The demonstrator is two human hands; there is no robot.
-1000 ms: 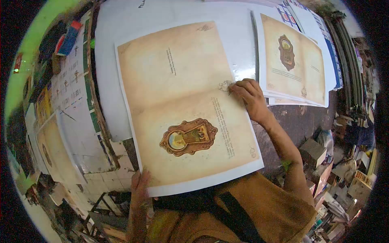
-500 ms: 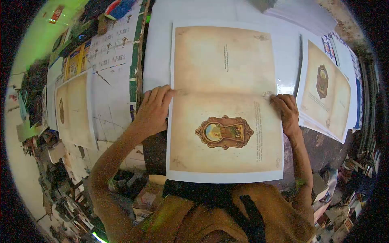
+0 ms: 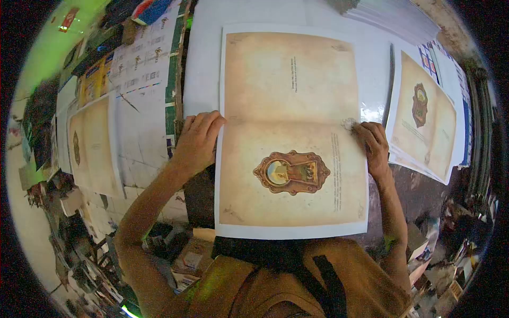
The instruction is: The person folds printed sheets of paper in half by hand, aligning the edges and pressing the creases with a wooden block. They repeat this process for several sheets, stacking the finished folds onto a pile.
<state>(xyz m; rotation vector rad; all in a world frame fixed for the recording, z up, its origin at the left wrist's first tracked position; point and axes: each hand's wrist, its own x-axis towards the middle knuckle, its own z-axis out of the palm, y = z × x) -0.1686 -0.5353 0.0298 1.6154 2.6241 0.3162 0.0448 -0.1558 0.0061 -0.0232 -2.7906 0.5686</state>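
- Large printed sheet lies on the white surface straight ahead of the person. It is tan and parchment-look with a white border, and its near edge hangs over toward the person's chest.
- A crease runs across the sheet's middle. The ornate keyhole-shaped emblem sits on the near half, and a short text block is on the far half.
- Left hand is at the sheet's left edge, level with the crease. The fingers are stretched out and unclenched, with the tips lying on the paper edge.
- Right hand is at the sheet's right edge, also at the crease, by a small corner ornament. The fingers are bent and the tips press on the paper. Cannot tell if it pinches the sheet or only presses on it.
- A stack of same-design prints is just right of the sheet, near the right hand, not touching it.
- Another tan print is far left, well apart from the left hand.
- Label proof sheets lie between that print and the white surface.
- A pile of white paper is at the top right.
- Clutter below the surface edge is too blurred to name.
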